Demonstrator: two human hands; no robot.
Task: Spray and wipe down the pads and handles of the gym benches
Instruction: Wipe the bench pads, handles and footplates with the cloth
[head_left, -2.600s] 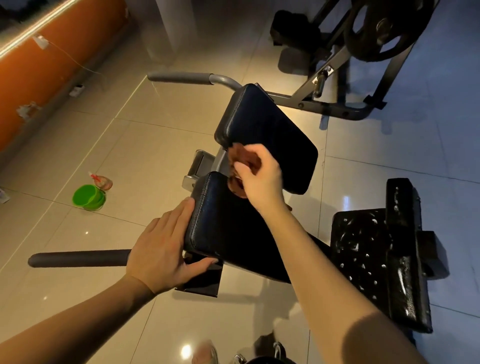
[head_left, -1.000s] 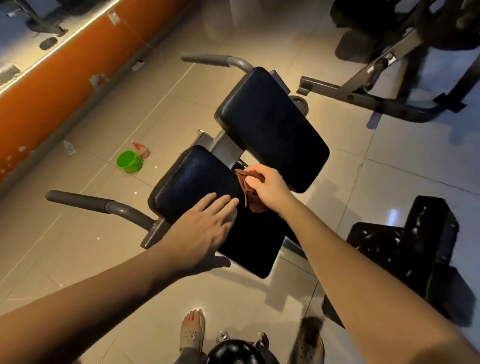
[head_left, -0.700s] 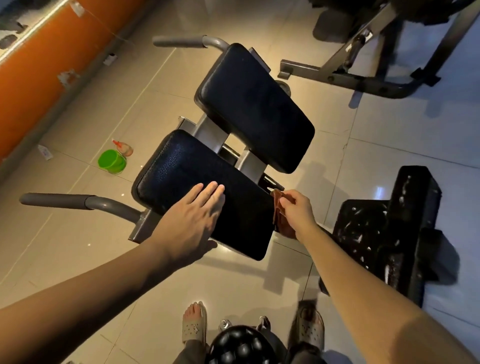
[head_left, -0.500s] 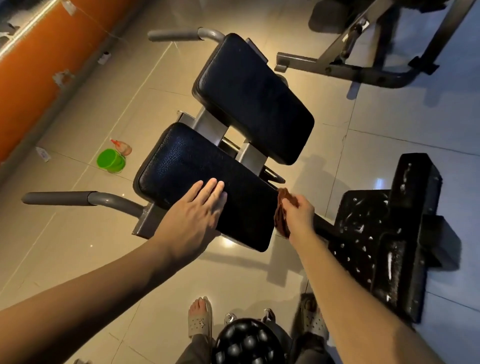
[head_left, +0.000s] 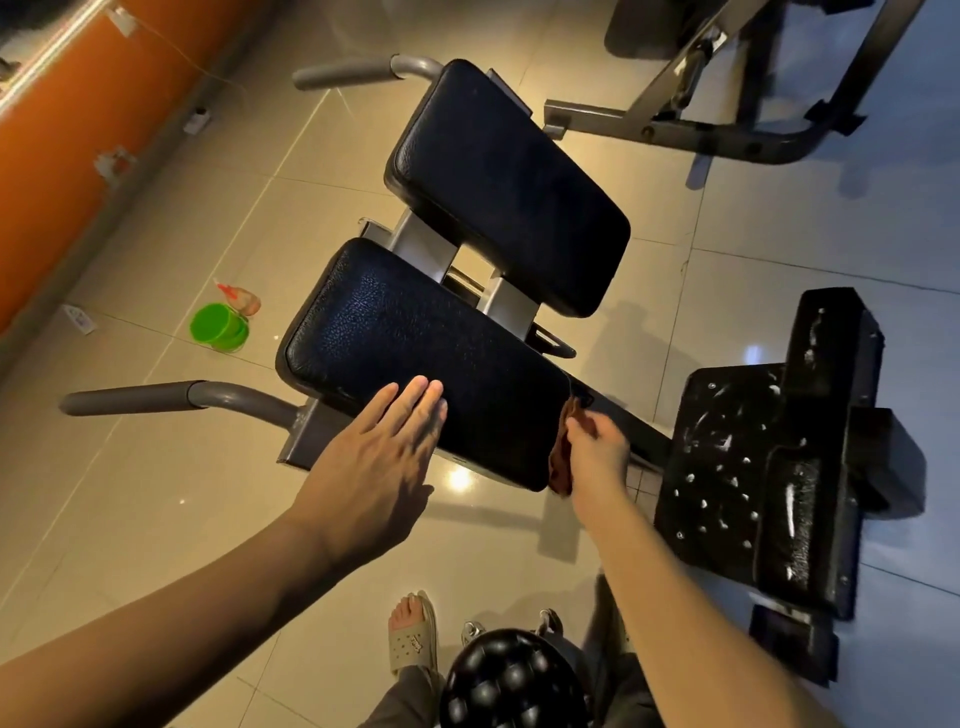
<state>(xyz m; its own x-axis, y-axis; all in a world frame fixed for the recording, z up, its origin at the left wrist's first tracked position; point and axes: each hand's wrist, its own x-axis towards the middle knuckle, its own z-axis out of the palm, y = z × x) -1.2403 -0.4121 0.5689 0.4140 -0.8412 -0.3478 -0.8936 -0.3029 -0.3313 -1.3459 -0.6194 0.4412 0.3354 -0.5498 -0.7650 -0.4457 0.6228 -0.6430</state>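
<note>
Head | left hand (head_left: 375, 460) flat on pad (head_left: 410, 348) | right hand (head_left: 598, 451) grips cloth (head_left: 559, 470)

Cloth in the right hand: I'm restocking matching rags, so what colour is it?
The cloth is reddish brown, clearest in the head view.

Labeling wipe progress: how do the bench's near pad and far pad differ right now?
The near pad has the left grip lying flat on it; the far pad has nothing touching it. The cloth, pinched in the right grip, is at the near pad's end, clear of the far pad. Both are black, rounded rectangles on the same grey frame.
</note>
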